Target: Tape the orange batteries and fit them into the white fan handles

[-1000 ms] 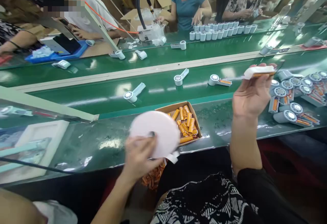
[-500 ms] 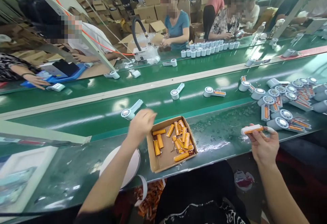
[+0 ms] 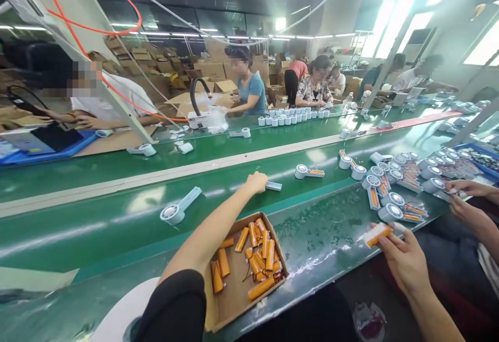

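My left hand (image 3: 256, 182) reaches out over the green belt (image 3: 117, 227), its fingers curled over the head of a small white fan. Only the fan's handle (image 3: 273, 186) sticks out to the right. My right hand (image 3: 403, 259) is low by the near edge of the bench and pinches a white handle piece with an orange battery in it (image 3: 376, 234). Under my left forearm stands an open cardboard box (image 3: 234, 305) with several orange batteries (image 3: 259, 259).
More white fans lie on the belt, one to the left (image 3: 177, 208) and one to the right (image 3: 307, 171); a pile of them (image 3: 390, 186) is at right. A co-worker's hands (image 3: 465, 196) work there. A white tape roll (image 3: 125, 311) lies bottom left. People sit across the line.
My left hand has gone from above the box out onto the belt and closed over a fan. My right hand stays low with its piece. The view has tilted up.
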Available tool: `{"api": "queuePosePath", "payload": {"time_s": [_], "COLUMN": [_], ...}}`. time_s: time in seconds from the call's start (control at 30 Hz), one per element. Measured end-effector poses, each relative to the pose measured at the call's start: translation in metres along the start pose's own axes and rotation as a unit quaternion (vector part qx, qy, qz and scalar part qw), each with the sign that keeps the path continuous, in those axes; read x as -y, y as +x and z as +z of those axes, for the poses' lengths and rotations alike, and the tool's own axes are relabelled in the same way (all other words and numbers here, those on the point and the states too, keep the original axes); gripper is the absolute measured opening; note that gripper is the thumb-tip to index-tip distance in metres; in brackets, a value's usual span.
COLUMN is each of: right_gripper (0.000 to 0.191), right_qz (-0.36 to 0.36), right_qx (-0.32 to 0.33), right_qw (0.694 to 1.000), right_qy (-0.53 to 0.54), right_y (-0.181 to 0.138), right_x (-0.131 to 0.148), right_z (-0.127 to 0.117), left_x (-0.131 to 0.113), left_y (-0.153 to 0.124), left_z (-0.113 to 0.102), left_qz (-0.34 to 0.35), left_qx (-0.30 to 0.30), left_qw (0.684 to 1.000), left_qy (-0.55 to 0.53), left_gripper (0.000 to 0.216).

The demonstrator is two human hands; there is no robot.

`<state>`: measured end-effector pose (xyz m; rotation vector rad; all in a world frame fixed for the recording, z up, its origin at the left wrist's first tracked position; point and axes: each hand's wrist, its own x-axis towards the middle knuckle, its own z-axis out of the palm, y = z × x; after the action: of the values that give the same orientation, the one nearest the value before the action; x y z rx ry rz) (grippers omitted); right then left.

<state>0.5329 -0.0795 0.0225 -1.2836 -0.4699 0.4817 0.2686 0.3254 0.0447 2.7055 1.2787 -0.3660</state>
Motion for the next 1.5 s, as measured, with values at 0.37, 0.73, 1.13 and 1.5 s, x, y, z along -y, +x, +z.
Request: {"api": "queuePosePath", "payload": {"time_s": [0.37,0.73,1.13,1.5], "right_gripper": [0.042,0.039,0.046,0.047], "right_qz": [-0.113,-0.185,-0.2,-0.183], "right_qx": [0.326,0.398,0.42,0.46], "right_qw": [0.915,0.749,0.591,0.531], "right_qy": [-0.208,-0.496,-0.659,-0.688], "right_y": [0.081,0.099,0.095,0.098], "right_x": [-0.057,-0.082,-0.067,-0.078], "right_z": [0.251,0.28,0.291,0.306], "left_x": [0.033,0.006,0.001,-0.01], "left_y": [0.023,0.043,0.056,0.069], "left_z": [0.006,0.015,0.018,0.027], "left_qz": [0.092,0.082,0.068,0.043], "left_qx": [-0.012,-0.041,-0.053,-0.066], "left_qw": [0.992,0.99,0.986,0.98], "left_qy": [-0.087,-0.104,-0.141,-0.182], "left_gripper": [0.028,0.025,0.021,0.019]}}
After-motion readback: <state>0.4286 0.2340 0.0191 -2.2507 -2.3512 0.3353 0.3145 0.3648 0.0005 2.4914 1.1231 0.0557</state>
